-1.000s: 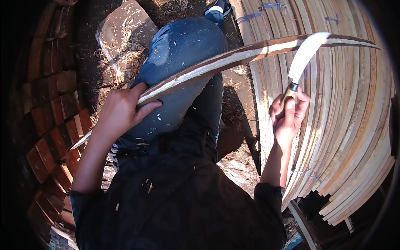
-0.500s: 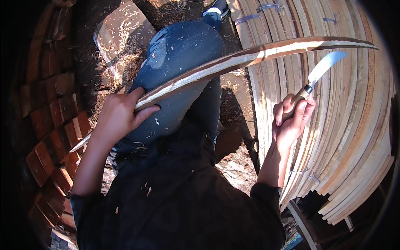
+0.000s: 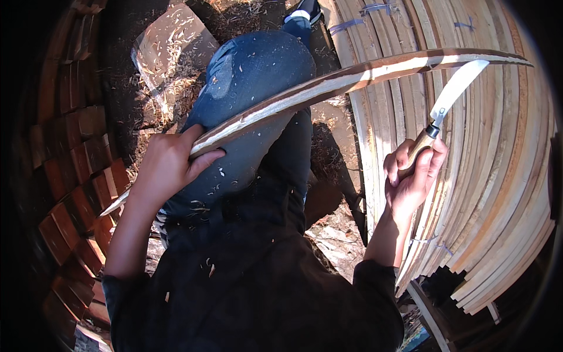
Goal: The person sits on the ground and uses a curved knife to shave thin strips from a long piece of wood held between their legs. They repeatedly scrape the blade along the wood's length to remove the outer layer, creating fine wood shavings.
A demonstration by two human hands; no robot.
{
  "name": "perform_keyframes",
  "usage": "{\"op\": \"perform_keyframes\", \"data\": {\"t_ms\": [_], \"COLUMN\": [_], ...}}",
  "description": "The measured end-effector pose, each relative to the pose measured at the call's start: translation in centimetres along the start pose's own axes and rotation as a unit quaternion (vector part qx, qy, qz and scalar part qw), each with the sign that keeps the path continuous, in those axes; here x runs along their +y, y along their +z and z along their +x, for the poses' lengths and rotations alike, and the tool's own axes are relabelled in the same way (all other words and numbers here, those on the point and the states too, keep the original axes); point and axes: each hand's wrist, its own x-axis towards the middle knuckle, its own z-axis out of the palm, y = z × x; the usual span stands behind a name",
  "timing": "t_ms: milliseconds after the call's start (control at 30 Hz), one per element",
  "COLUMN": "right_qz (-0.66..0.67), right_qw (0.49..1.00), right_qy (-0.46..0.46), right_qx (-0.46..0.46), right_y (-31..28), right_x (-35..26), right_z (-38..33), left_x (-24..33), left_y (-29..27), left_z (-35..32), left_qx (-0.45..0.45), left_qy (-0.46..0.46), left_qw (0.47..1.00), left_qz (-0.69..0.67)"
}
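A long wooden strip (image 3: 328, 85), dark along its sides with a pale shaved edge, lies slantwise across my raised thigh. My left hand (image 3: 171, 157) is closed around it near its lower left part, and the tail end emerges past my forearm. In my right hand (image 3: 415, 170) is a knife (image 3: 457, 92) with a wooden handle, a dark collar and a broad curved blade. The blade points up and to the right. Its tip overlaps the strip's far right part in the view; whether they touch I cannot tell.
Bundled long wooden strips (image 3: 492, 176) fill the right side, bound with purplish ties (image 3: 346, 26). Stacked reddish-brown wood blocks (image 3: 67, 211) stand along the left. A flat board (image 3: 176, 38) strewn with shavings lies on the ground ahead. Shavings also speckle my jeans (image 3: 264, 64).
My right hand has moved slightly up and to the right with the knife, bringing the blade tip up to the strip in the view. My left hand and the strip stay nearly still.
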Motion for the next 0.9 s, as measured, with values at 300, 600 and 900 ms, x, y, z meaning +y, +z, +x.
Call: {"op": "perform_keyframes", "data": {"t_ms": [300, 600, 900], "right_qz": [-0.114, -0.2, -0.156], "right_qw": [0.992, 0.962, 0.984], "right_qy": [0.011, 0.018, 0.068], "right_qx": [-0.059, -0.186, -0.051], "right_y": [-0.1, 3.4, -0.7], "right_x": [0.2, -0.3, 1.6], "right_z": [0.2, 0.1, -2.0], "left_x": [0.2, 0.2, 0.1], "left_y": [-0.2, 0.1, 0.2], "left_z": [0.0, 0.0, -0.2], "left_qx": [-0.035, -0.034, -0.04], "left_qy": [-0.03, -0.028, -0.033], "left_qw": [0.999, 0.999, 0.998], "left_qz": [-0.027, -0.02, -0.031]}}
